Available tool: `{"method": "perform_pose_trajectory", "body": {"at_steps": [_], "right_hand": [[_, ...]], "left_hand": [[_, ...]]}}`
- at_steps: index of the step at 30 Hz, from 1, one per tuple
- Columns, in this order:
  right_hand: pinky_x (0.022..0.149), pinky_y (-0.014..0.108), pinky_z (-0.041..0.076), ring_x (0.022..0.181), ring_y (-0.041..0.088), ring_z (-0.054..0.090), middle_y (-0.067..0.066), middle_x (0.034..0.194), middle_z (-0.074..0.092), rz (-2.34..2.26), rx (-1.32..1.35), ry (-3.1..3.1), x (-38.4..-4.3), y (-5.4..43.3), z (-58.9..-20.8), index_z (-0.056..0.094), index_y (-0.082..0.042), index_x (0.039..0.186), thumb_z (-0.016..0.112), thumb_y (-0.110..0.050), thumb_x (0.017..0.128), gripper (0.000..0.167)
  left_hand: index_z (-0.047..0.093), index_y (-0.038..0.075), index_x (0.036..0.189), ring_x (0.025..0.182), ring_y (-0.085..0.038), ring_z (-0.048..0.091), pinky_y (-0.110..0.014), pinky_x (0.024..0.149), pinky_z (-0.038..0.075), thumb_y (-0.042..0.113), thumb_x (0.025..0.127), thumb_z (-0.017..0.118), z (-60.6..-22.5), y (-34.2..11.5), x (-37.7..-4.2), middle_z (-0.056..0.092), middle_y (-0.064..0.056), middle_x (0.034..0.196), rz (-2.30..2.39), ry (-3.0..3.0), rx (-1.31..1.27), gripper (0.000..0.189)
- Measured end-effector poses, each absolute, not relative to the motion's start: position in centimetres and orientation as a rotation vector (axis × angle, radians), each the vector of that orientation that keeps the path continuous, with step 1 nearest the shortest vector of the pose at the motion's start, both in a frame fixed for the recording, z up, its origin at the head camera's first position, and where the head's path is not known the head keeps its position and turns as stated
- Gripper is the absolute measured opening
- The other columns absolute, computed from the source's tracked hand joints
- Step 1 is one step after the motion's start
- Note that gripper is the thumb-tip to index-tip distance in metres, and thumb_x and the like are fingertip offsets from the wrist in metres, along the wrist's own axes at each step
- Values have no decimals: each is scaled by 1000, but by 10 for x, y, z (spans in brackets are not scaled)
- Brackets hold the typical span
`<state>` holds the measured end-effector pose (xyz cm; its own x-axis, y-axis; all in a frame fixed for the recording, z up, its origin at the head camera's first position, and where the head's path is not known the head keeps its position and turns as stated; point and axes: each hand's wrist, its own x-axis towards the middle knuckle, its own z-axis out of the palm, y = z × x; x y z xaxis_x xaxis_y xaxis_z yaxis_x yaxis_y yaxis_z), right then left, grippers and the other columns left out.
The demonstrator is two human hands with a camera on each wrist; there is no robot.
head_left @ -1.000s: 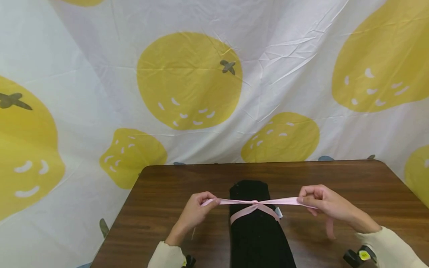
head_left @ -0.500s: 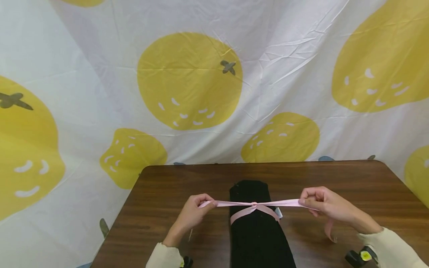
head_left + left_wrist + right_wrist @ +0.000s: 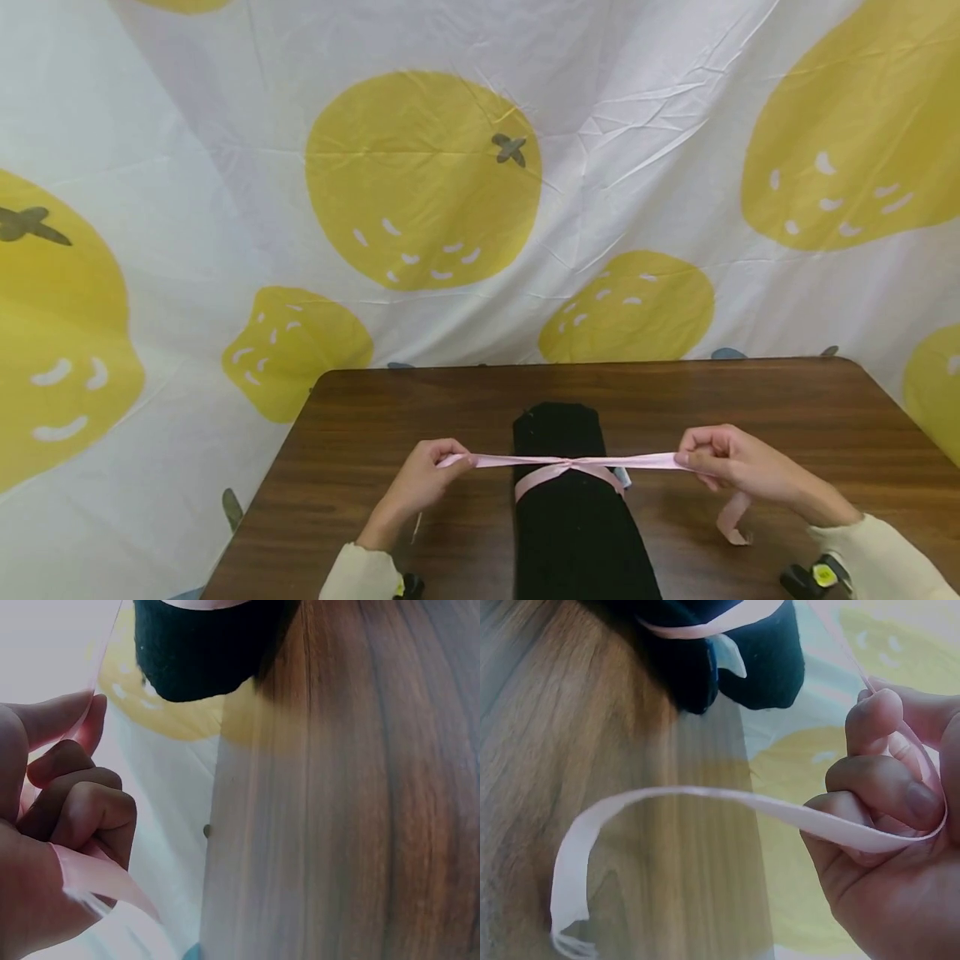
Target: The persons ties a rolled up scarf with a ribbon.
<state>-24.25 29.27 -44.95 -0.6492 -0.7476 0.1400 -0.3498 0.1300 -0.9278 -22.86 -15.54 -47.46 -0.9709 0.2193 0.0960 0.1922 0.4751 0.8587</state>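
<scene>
A pink ribbon circles a long black folded cloth and crosses in a small knot on top of it. My left hand pinches one end of the ribbon between thumb and forefinger, to the left of the cloth. On the other side my right hand pinches the other end, and both ends stretch taut and nearly level. From the right hand a loose tail of ribbon curls down, its tip frayed. Another tail hangs below the left hand.
The cloth lies on a brown wood-grain table. A white tag sticks out at the cloth's right side. Behind the table hangs a white sheet with yellow fruit prints. A black wrist camera sits by the right sleeve.
Both hands have drawn slightly farther apart and lower, still pinching the ribbon. The knot has sunk closer to the black cloth, and the right tail has swung a little.
</scene>
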Motion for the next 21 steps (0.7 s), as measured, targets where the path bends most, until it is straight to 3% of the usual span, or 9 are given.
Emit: {"method": "perform_pose_trajectory", "body": {"at_steps": [5, 9, 16, 19, 21], "right_hand": [[39, 25, 30, 51, 37, 35, 18, 59, 43, -1504, -1032, 2037, -244, 295, -458, 59, -2, 95, 45, 2, 102, 16], [39, 28, 33, 51, 37, 36, 21, 59, 43, -1469, -1009, 2031, -245, 296, -470, 55, 6, 92, 47, 0, 102, 14], [40, 24, 35, 48, 9, 44, 23, 58, 43, -1433, -947, 2066, -245, 294, -484, 52, 8, 87, 52, -4, 101, 18], [40, 23, 33, 46, 11, 43, 23, 57, 43, -1418, -942, 2079, -245, 294, -488, 51, 7, 85, 53, -4, 100, 19], [39, 23, 33, 45, 20, 42, 23, 57, 44, -1410, -944, 2085, -245, 295, -490, 51, 6, 85, 53, -4, 100, 19]], "left_hand": [[73, 7, 85, 63, -6, 43, -22, 58, 36, 19, 90, 72, -478, -158, -229, 52, 5, 69, 1511, 2665, 386, 14], [73, 6, 85, 65, -7, 44, -22, 59, 36, 19, 89, 73, -481, -160, -227, 52, 6, 69, 1469, 2653, 364, 14], [73, 5, 85, 64, -7, 43, -22, 57, 35, 15, 89, 72, -486, -160, -226, 49, 7, 66, 1456, 2608, 345, 11], [73, 3, 84, 64, -8, 43, -22, 57, 34, 13, 88, 71, -487, -159, -225, 48, 6, 66, 1464, 2599, 344, 10], [73, 3, 84, 64, -8, 43, -22, 57, 34, 12, 88, 72, -488, -158, -225, 48, 6, 66, 1477, 2592, 337, 10]]}}
